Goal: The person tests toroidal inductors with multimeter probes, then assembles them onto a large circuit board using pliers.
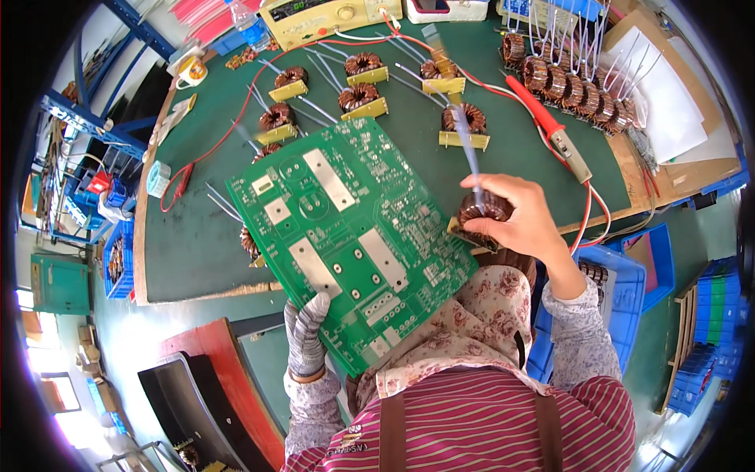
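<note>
My left hand (305,334), in a grey knit glove, grips the near edge of a large green circuit board (346,236) and holds it tilted above the workbench. My bare right hand (515,216) is closed around a copper-wound toroid coil (484,211) with long wire leads pointing up. That coil sits just past the board's right edge. Several more coils on yellow bases (358,98) lie on the green bench mat (197,236) beyond the board.
A red test probe with red cable (546,122) lies right of centre. A row of coils (570,86) stands at the back right beside cardboard and white paper. A beige meter (330,17) sits at the back edge. Blue bins (621,291) stand at my right.
</note>
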